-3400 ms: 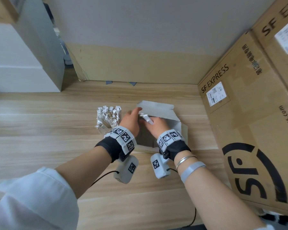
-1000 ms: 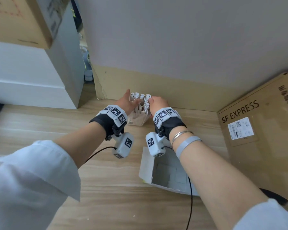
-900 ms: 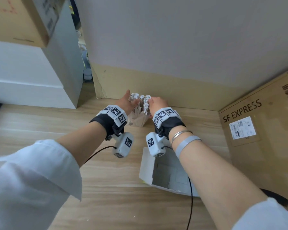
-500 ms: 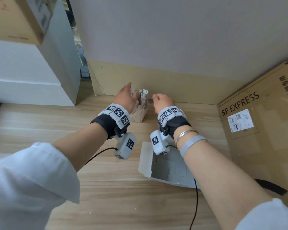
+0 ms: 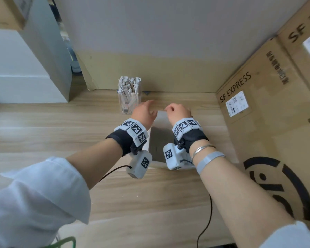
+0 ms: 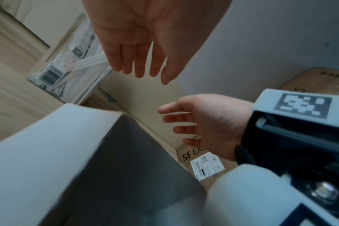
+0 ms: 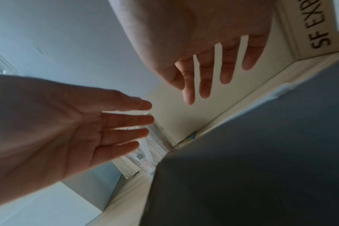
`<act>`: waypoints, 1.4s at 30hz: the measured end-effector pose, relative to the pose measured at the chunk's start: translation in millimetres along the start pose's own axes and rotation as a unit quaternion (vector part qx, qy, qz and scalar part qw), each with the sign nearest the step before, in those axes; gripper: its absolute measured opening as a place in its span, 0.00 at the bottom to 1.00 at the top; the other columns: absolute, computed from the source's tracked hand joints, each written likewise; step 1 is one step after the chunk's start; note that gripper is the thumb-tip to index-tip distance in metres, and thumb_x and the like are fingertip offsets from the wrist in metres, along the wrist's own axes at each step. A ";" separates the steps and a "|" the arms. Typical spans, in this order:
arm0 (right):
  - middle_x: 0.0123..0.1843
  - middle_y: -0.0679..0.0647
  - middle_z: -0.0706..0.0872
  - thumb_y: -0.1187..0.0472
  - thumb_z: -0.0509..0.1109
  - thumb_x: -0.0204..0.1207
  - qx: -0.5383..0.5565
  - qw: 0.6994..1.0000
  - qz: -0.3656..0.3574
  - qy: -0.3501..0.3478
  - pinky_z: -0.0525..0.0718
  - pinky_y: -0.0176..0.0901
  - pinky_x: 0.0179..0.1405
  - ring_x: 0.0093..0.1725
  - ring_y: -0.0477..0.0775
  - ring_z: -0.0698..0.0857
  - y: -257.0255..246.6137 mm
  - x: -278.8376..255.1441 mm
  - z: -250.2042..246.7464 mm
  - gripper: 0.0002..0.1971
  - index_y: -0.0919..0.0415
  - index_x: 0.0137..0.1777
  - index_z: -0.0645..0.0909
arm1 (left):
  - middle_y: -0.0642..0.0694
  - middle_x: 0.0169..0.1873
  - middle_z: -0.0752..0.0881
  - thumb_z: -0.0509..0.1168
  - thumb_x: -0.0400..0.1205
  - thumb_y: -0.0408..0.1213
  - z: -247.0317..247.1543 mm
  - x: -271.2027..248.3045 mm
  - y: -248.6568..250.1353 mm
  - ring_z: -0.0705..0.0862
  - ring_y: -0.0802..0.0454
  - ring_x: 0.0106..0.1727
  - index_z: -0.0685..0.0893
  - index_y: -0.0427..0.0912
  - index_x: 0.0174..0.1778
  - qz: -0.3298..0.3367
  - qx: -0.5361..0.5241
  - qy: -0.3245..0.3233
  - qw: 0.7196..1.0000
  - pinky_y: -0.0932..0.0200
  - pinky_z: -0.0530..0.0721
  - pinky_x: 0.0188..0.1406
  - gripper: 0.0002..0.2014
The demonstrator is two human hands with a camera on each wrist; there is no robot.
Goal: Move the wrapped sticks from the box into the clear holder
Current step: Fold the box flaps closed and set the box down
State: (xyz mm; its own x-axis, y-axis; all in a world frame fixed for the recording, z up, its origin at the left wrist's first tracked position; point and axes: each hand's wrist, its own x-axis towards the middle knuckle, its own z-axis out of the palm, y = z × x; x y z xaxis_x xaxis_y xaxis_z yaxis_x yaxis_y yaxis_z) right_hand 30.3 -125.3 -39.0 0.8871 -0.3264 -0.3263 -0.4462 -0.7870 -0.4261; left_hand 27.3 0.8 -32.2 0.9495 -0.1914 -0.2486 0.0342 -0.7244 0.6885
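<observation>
Both hands are hovering above the open white box [image 5: 157, 140], the left hand [image 5: 144, 114] and the right hand [image 5: 178, 111] each with fingers loosely extended and grasping nothing, while the wrapped sticks [image 5: 130, 90] are standing upright in the clear holder [image 5: 129, 102] just beyond the left hand on the wooden floor [image 5: 43, 133]. The box interior is showing no sticks where visible, so the transfer is judged to be finishing; the next move is calling only for checking the box's hidden corners.

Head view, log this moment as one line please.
left hand: open, empty | right hand: open, empty | wrapped sticks: upright in clear holder | box: under hands
</observation>
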 end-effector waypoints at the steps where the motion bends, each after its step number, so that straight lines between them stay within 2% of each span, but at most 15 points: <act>1: 0.62 0.53 0.84 0.62 0.51 0.79 -0.004 1.000 0.003 0.001 0.72 0.53 0.63 0.66 0.66 0.75 6.4 -4.7 -0.1 0.20 0.50 0.54 0.85 | 0.38 0.74 0.74 0.60 0.83 0.38 6.2 -3.5 -1.1 0.76 0.42 0.72 0.64 0.40 0.79 -0.014 0.005 -0.017 1.000 0.55 0.71 0.71 0.27; 4: 0.67 0.53 0.79 0.60 0.54 0.81 -0.009 1.000 0.013 0.005 0.71 0.53 0.67 0.70 0.63 0.70 23.8 -16.8 -2.1 0.17 0.49 0.60 0.81 | 0.34 0.76 0.69 0.63 0.81 0.41 21.9 -13.3 -7.2 0.73 0.38 0.73 0.59 0.42 0.81 -0.064 0.024 -0.060 0.996 0.51 0.70 0.72 0.32; 8: 0.73 0.52 0.75 0.58 0.58 0.78 -0.023 1.000 0.009 -0.003 0.69 0.54 0.70 0.74 0.62 0.66 38.7 -26.3 -6.1 0.19 0.46 0.69 0.73 | 0.33 0.72 0.70 0.64 0.80 0.37 31.3 -22.8 -20.7 0.76 0.34 0.68 0.55 0.47 0.81 -0.134 0.058 -0.114 0.983 0.45 0.76 0.65 0.35; 12: 0.72 0.50 0.78 0.53 0.62 0.75 -0.029 0.999 0.010 -0.036 0.72 0.56 0.71 0.72 0.62 0.72 53.7 -28.2 -7.9 0.25 0.44 0.73 0.68 | 0.32 0.67 0.74 0.61 0.80 0.36 27.2 -26.9 -39.0 0.76 0.33 0.66 0.70 0.39 0.72 -0.167 0.126 -0.137 0.968 0.44 0.77 0.63 0.22; 16: 0.67 0.51 0.83 0.47 0.62 0.77 -0.023 0.993 0.019 -0.115 0.77 0.51 0.68 0.64 0.59 0.82 58.9 -27.3 -10.7 0.24 0.46 0.73 0.69 | 0.32 0.64 0.75 0.59 0.81 0.36 16.3 -33.8 -54.3 0.82 0.30 0.60 0.71 0.34 0.68 -0.212 0.144 -0.130 0.958 0.43 0.82 0.61 0.20; 21: 0.71 0.54 0.79 0.42 0.63 0.77 -0.058 0.985 -0.003 -0.160 0.75 0.41 0.56 0.66 0.57 0.81 59.4 -29.4 -15.8 0.26 0.47 0.74 0.69 | 0.31 0.64 0.76 0.58 0.82 0.33 7.5 -38.0 -66.6 0.80 0.33 0.63 0.70 0.33 0.69 -0.238 0.149 -0.117 0.953 0.44 0.80 0.64 0.18; 26: 0.47 0.47 0.81 0.49 0.69 0.75 -0.046 0.989 -0.044 -0.134 0.78 0.37 0.38 0.49 0.52 0.81 55.4 -33.3 -40.6 0.19 0.49 0.66 0.77 | 0.33 0.69 0.70 0.60 0.82 0.45 -12.3 -42.2 -67.1 0.77 0.32 0.65 0.67 0.42 0.75 -0.250 0.124 -0.097 0.955 0.43 0.76 0.68 0.26; 29: 0.58 0.53 0.85 0.44 0.60 0.79 0.033 0.989 -0.040 -0.137 0.85 0.51 0.57 0.53 0.54 0.84 51.3 -36.9 -41.5 0.18 0.49 0.65 0.79 | 0.33 0.70 0.73 0.55 0.83 0.48 -34.0 -41.2 -57.7 0.78 0.34 0.66 0.66 0.43 0.76 -0.223 0.104 -0.082 0.966 0.47 0.76 0.66 0.25; 30: 0.58 0.54 0.86 0.44 0.58 0.81 0.060 0.988 -0.030 -0.137 0.86 0.52 0.58 0.52 0.55 0.85 49.2 -38.1 -40.5 0.19 0.49 0.66 0.78 | 0.33 0.69 0.76 0.53 0.84 0.46 -40.5 -41.3 -53.1 0.79 0.35 0.65 0.67 0.41 0.75 -0.215 0.093 -0.076 0.969 0.48 0.77 0.64 0.24; 33: 0.47 0.56 0.87 0.49 0.58 0.83 0.152 0.973 0.010 -0.173 0.89 0.46 0.42 0.36 0.56 0.88 41.6 -42.5 -39.6 0.17 0.52 0.67 0.76 | 0.35 0.53 0.83 0.47 0.87 0.43 -49.9 -44.9 -41.3 0.85 0.35 0.51 0.70 0.38 0.72 -0.215 -0.005 -0.069 0.974 0.44 0.86 0.52 0.20; 36: 0.44 0.54 0.85 0.56 0.61 0.83 0.182 0.961 0.041 -0.203 0.88 0.42 0.41 0.32 0.52 0.86 41.1 -42.6 -35.1 0.14 0.58 0.66 0.77 | 0.41 0.37 0.79 0.49 0.87 0.43 -46.5 -51.8 -35.9 0.83 0.44 0.34 0.70 0.39 0.71 -0.257 -0.121 -0.088 0.955 0.51 0.87 0.34 0.19; 38: 0.48 0.51 0.85 0.57 0.63 0.82 0.110 0.979 0.031 -0.167 0.86 0.40 0.42 0.35 0.49 0.84 44.4 -40.6 -28.5 0.15 0.58 0.66 0.78 | 0.40 0.41 0.81 0.56 0.86 0.39 -40.0 -55.1 -36.0 0.84 0.42 0.36 0.68 0.40 0.72 -0.253 -0.097 -0.094 0.958 0.52 0.87 0.31 0.19; 39: 0.54 0.52 0.85 0.55 0.64 0.81 0.066 0.987 0.017 -0.145 0.84 0.41 0.44 0.40 0.50 0.85 45.7 -38.6 -25.0 0.16 0.56 0.67 0.77 | 0.37 0.48 0.82 0.61 0.83 0.38 -36.3 -54.9 -38.7 0.85 0.40 0.42 0.66 0.41 0.73 -0.237 -0.053 -0.092 0.966 0.48 0.89 0.36 0.22; 41: 0.69 0.54 0.81 0.51 0.62 0.81 0.037 0.990 0.000 -0.137 0.79 0.46 0.58 0.60 0.55 0.83 46.7 -35.0 -18.7 0.20 0.53 0.72 0.72 | 0.33 0.59 0.79 0.68 0.78 0.36 -28.3 -55.0 -45.7 0.84 0.35 0.54 0.63 0.41 0.73 -0.207 0.021 -0.080 0.975 0.42 0.87 0.51 0.29; 42: 0.74 0.55 0.78 0.50 0.61 0.82 0.045 0.988 -0.006 -0.149 0.76 0.46 0.65 0.68 0.57 0.80 46.3 -33.5 -15.7 0.23 0.53 0.76 0.69 | 0.31 0.59 0.80 0.69 0.77 0.34 -24.9 -55.1 -49.7 0.84 0.34 0.53 0.62 0.41 0.72 -0.205 0.026 -0.077 0.975 0.40 0.87 0.53 0.31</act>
State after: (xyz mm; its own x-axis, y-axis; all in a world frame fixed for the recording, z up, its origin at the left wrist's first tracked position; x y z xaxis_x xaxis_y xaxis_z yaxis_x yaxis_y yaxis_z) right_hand -18.3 -159.0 -34.5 0.8249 -0.1379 -0.5482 -0.4557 -0.7361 -0.5006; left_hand -18.9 63.9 -35.8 0.8009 0.0277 -0.5981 0.3817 -0.7932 0.4745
